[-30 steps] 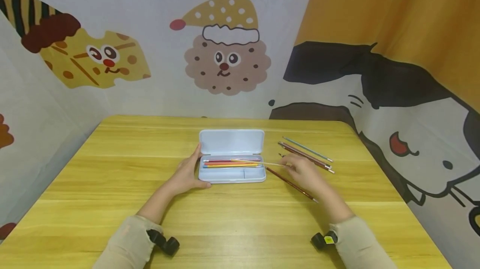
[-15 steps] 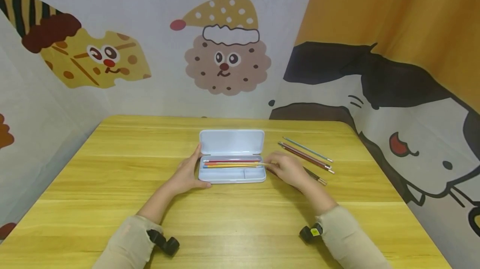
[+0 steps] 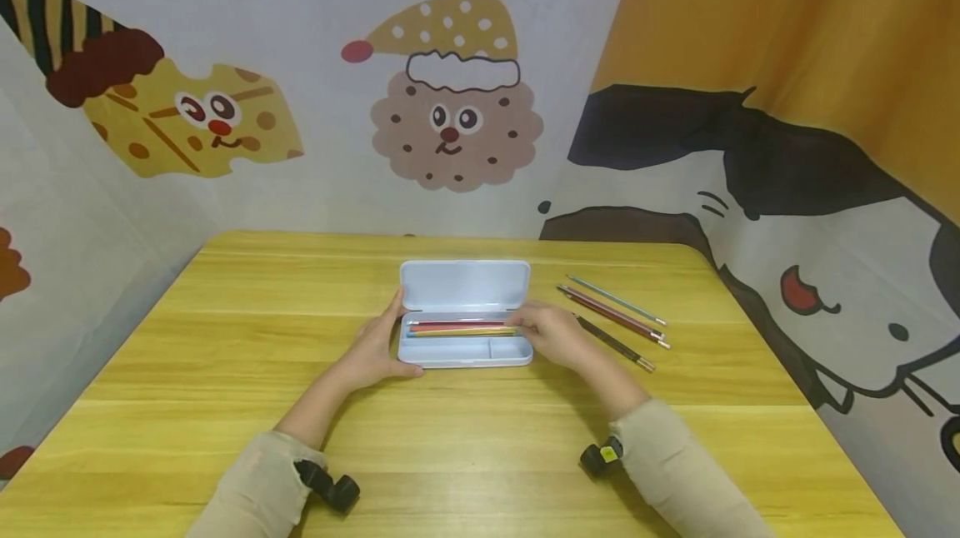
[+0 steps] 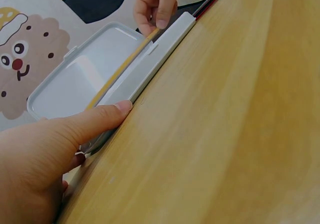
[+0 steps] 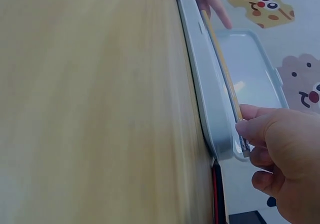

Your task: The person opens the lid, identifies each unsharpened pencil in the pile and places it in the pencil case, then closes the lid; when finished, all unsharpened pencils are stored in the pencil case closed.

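A yellow pencil [image 5: 222, 67] hung lengthwise over the open tray of a pale pencil case [image 3: 446, 350], its far end pointing to 9 o'clock in the head view. The right hand [image 3: 555, 336], at the case's 3 o'clock end, pinched the pencil near its eraser end between thumb and forefinger. Whether the pencil touched those beneath it could not be told. The left hand [image 3: 372, 351] held the case's 9 o'clock end, thumb at the near corner and fingers spread toward the hinge.

The lid [image 3: 465, 284] stood open on the 12 o'clock side. A red pencil [image 3: 457, 322] lay among others in the long rear compartment. Beyond the right hand, at 3 o'clock from the case, dark pencils [image 3: 617, 344] rested on the wooden bench [image 3: 465, 455]; reddish-brown pencils [image 3: 613, 312] lay farther back, and 1 blue pencil [image 3: 617, 300] behind those, all slanting from 10 to 4 o'clock. 2 beige sleeves [image 3: 255, 488] reached in from 7 and 5 o'clock. At 12 o'clock, past the bench, hung a cartoon-printed backdrop [image 3: 453, 134].
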Motion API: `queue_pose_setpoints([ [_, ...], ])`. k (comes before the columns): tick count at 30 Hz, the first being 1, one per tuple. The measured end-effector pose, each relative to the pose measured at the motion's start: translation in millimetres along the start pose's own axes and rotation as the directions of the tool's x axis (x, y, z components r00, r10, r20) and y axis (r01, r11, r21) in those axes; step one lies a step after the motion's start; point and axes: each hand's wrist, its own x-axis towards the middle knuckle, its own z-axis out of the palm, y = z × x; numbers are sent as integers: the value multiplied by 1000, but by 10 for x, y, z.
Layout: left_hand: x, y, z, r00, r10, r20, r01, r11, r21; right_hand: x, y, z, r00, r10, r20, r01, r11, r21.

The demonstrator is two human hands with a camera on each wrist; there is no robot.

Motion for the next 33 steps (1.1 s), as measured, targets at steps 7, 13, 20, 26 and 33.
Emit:
queue_pose_setpoints([
  [7, 4, -2, 5, 1000, -8, 3, 8, 1000, 20, 63, -28, 47, 1000, 6, 26, -6, 1000, 10],
  [13, 6, 23, 1, 1000, -18, 3, 18, 999, 29, 112, -33, 96, 999, 23, 37, -23, 1000, -1],
  [20, 6, 35, 0, 1000, -17, 4, 17, 1000, 23, 163, -43, 135, 998, 13, 55, -13, 1000, 2],
  [26, 3, 34, -4, 1000, -19, 7, 19, 1000, 16, 178, -46, 144, 998, 22, 66, -22, 1000, -2],
  [33, -3, 30, -5, 1000, -13, 5, 13, 1000, 15, 158, -32, 125, 997, 35, 63, -35, 999, -3],
])
